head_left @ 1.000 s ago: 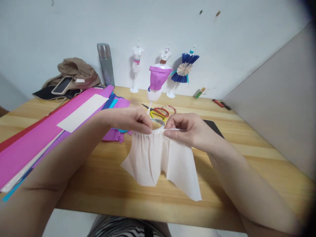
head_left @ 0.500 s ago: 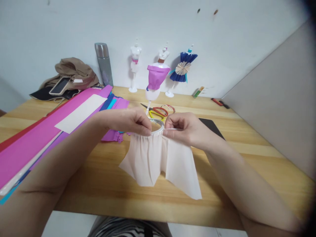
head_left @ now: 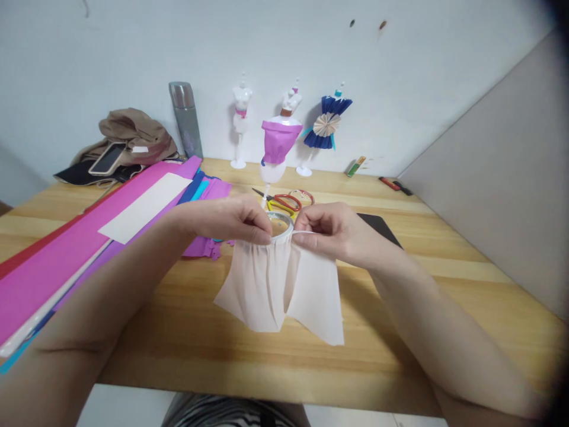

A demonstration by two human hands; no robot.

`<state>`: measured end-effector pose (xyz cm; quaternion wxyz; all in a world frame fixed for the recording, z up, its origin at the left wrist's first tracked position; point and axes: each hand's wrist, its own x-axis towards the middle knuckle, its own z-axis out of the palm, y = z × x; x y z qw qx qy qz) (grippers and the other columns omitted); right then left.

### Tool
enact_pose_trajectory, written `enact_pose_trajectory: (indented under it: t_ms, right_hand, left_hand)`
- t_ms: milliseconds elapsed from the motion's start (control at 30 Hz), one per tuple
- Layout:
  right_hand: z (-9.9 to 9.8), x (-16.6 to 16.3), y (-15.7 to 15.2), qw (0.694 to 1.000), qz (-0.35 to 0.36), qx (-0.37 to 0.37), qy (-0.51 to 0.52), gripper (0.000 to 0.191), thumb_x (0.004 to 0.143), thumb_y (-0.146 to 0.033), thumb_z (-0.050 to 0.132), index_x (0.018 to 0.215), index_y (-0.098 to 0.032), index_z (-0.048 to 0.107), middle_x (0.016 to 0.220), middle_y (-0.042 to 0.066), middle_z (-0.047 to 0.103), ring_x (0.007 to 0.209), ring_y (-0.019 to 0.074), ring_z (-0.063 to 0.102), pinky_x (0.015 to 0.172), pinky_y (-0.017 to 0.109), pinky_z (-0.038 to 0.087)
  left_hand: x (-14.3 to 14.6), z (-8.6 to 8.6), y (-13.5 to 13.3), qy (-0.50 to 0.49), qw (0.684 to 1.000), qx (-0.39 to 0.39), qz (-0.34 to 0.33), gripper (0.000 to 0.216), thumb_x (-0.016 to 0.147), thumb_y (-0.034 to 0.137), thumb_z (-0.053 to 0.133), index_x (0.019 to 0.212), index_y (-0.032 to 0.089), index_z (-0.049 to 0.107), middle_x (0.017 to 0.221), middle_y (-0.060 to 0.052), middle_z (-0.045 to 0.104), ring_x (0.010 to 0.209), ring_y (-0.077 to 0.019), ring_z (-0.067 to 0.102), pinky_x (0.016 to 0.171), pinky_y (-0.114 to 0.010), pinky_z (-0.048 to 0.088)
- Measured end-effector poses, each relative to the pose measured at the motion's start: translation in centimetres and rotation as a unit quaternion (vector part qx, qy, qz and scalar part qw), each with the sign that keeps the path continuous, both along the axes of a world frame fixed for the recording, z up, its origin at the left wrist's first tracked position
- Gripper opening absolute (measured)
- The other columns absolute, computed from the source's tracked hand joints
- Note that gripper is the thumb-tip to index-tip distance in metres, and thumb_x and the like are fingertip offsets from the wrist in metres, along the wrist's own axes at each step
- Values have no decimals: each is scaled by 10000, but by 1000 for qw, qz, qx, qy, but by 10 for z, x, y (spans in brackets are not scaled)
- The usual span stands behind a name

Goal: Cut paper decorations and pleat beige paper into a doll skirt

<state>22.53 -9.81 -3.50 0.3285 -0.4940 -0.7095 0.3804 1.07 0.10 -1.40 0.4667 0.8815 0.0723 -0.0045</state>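
Observation:
A pale cream sheet of pleated paper hangs above the wooden table, gathered along its top edge. My left hand pinches the gathered left part of that edge. My right hand pinches the right part, fingers closed on it. Just behind my fingertips lies a roll of tape. The paper's lower edge fans out and rests near the table.
Long pink, red, purple and white paper sheets cover the left. Scissors lie behind the tape. Three small mannequins stand by the wall, with a steel flask, a brown bag with a phone, and a dark pad.
The right side of the cream paper has been drawn in toward the left, so the sheet looks narrower. Both hands kept their pinch in almost the same place.

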Motion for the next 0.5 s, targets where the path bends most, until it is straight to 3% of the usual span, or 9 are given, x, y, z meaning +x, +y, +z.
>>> enact_pose_trajectory:
  t_ms: [233,333,500]
  right_hand:
    - [-11,-6,2,998,-67,3,-19,379,719,-406,739,573,-215,446,521,-54,413,506,82,356,478,250,251]
    - [-9,-6,1,996,-90,15,-9,459,709,-463,765,550,-221,410,499,-68,369,486,71,320,466,246,224]
    - [7,2,-4,999,-33,-16,10,467,763,-570,745,616,-206,491,542,-53,418,492,77,354,466,247,247]
  left_hand:
    - [2,-3,-2,-13,1000,6,-21,368,871,195,549,546,180,375,587,42,294,555,-86,298,496,-227,244]
    - [0,0,1,-21,1000,8,-14,371,887,223,563,550,177,413,583,37,313,564,-94,313,512,-228,274]
    - [-8,3,14,-27,999,-15,-15,347,889,303,631,591,163,523,586,25,396,584,-108,389,561,-232,338]
